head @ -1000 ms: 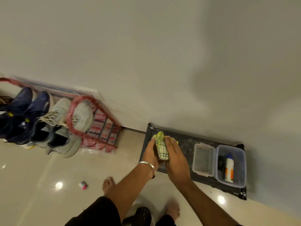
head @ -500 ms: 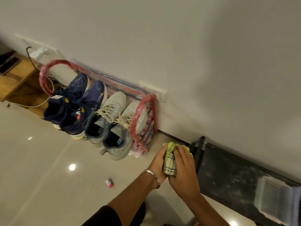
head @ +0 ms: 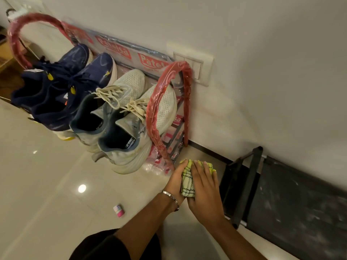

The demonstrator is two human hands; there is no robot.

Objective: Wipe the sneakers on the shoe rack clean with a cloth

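Note:
A folded yellow-green checked cloth [head: 187, 182] is held between both hands in front of me. My left hand [head: 175, 182], with a silver bangle on its wrist, grips the cloth's left side. My right hand [head: 203, 188] lies over its right side with fingers curled round it. Just left of the hands stands a red plastic-wrapped shoe rack [head: 169, 109] against the wall. On it sit a pair of off-white sneakers [head: 131, 128] with loose laces and a pair of navy sneakers [head: 62, 87] further left.
A low black stand [head: 281, 194] with a dusty top runs along the wall at the right. A small pink and white object [head: 118, 210] lies on the glossy tiled floor. A white switch plate [head: 193, 62] is on the wall behind the rack.
The view has swung left from the black stand to the shoe rack. Both hands, still holding the cloth, have moved off the stand toward the rack's right end.

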